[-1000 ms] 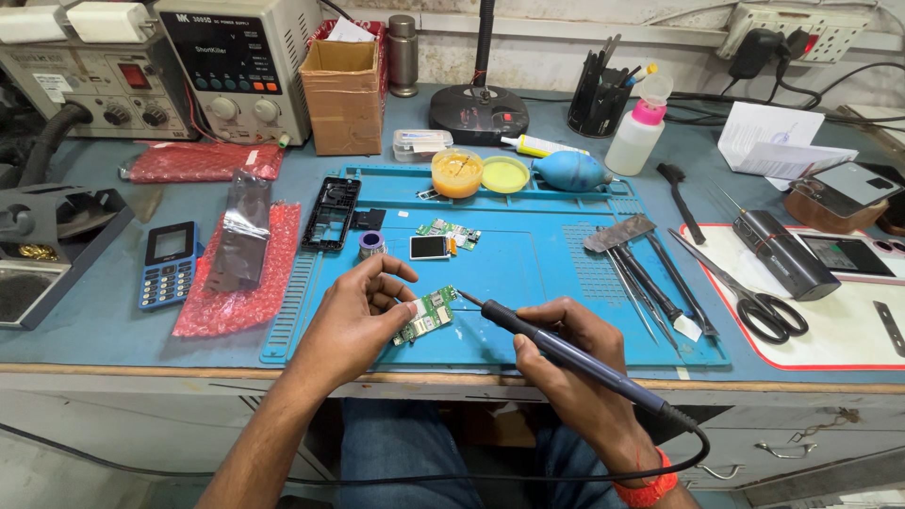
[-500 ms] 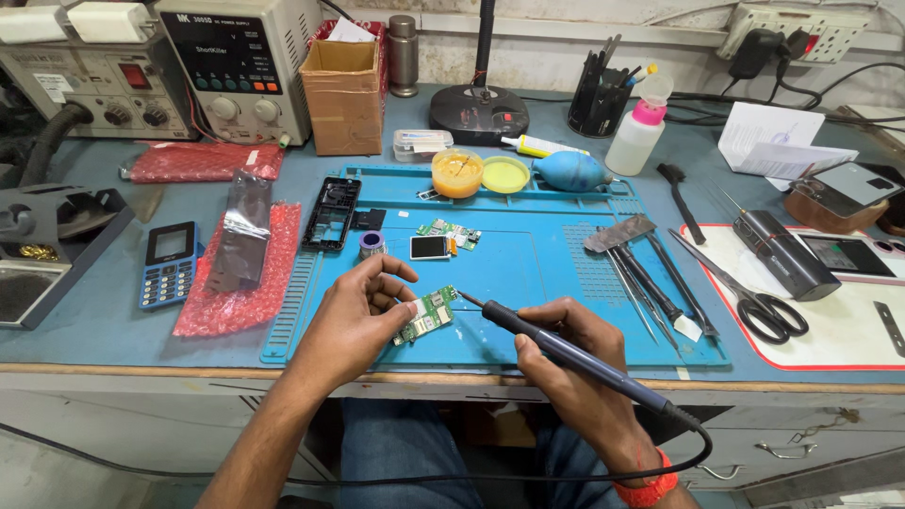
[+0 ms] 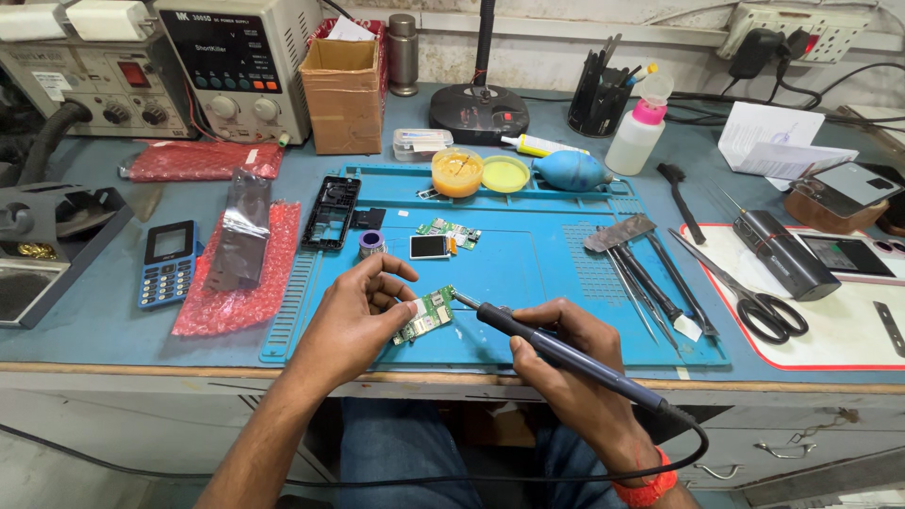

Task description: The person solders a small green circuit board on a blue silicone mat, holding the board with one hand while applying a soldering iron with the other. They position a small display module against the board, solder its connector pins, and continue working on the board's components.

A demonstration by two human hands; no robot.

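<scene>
Green circuit board [image 3: 426, 315] sits tilted on the blue work mat [image 3: 528, 269], near its front edge, and I see my left hand [image 3: 353, 316] curled around its left side, thumb and fingertips pinching the board while the index finger arches above it. My left forearm comes up from the lower left at a slant. My right hand [image 3: 566, 363] is clenched around the dark handle of a soldering iron [image 3: 556, 349], wrist low past the table edge with a red band on it; the iron points up and left, and its tip meets the right edge of the board. A black cord trails from the handle's rear end under the bench.

Behind the mat, toward the left, a brown cardboard box [image 3: 345, 92] stands upright and open. Left of it a flat red bubble-wrap pouch [image 3: 203, 160] lies by the instruments, and a second red bubble-wrap sheet [image 3: 236, 273] lies just left of the mat with a grey foil bag [image 3: 240, 231] on top. A white squeeze bottle [image 3: 639, 127] with a pink cap stands behind the mat's right end, and folded white papers [image 3: 778, 141] lie farther right.
</scene>
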